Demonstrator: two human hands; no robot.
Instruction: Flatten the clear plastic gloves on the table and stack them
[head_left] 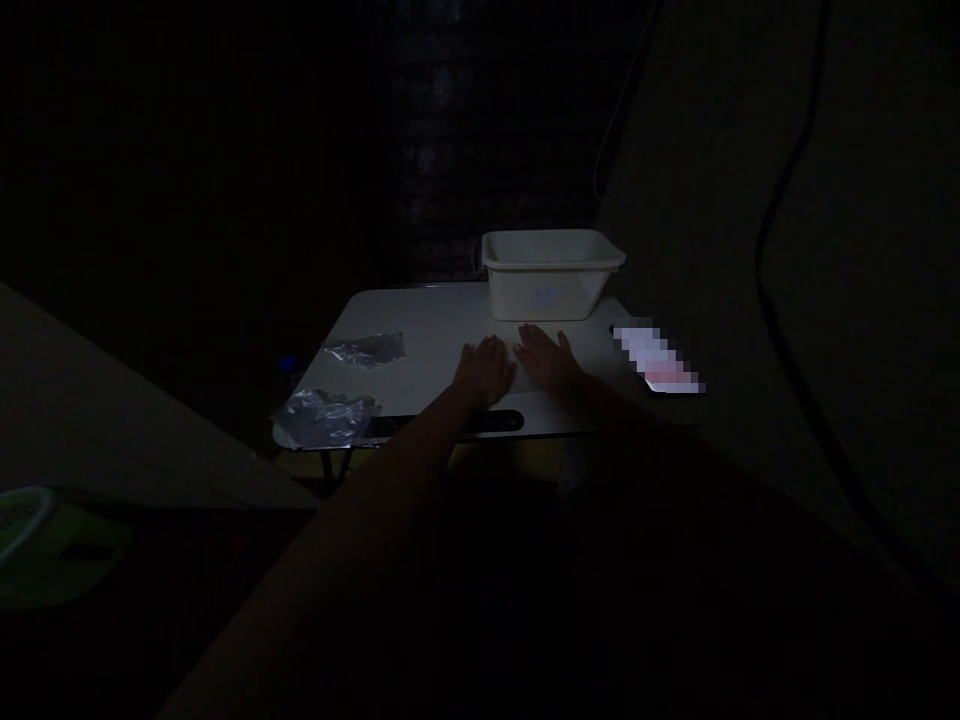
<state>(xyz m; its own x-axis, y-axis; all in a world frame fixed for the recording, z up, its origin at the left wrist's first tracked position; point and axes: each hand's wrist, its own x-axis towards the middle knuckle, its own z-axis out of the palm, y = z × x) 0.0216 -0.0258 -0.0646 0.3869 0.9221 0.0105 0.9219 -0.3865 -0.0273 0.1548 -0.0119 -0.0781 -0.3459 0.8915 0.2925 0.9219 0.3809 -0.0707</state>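
Note:
My left hand (486, 371) lies palm down on the white table (442, 310), its fingers stretched forward and a little apart. Close beside it, my right hand (547, 358) rests flat too, fingers pointing forward and to the left. Something thin and pale, perhaps clear plastic, shows faintly between and under the hands; the dim light hides what it is. To the left lies a flat clear plastic bag (367, 349). A crumpled clear plastic bag (322, 417) sits on the table's near left corner.
A white plastic tub (551, 290) stands at the back right of the table. A device with a bright, blurred-out screen (656, 358) lies at the right edge. A green basket (60, 550) is low at the left. A dark cable (761, 250) hangs at the right.

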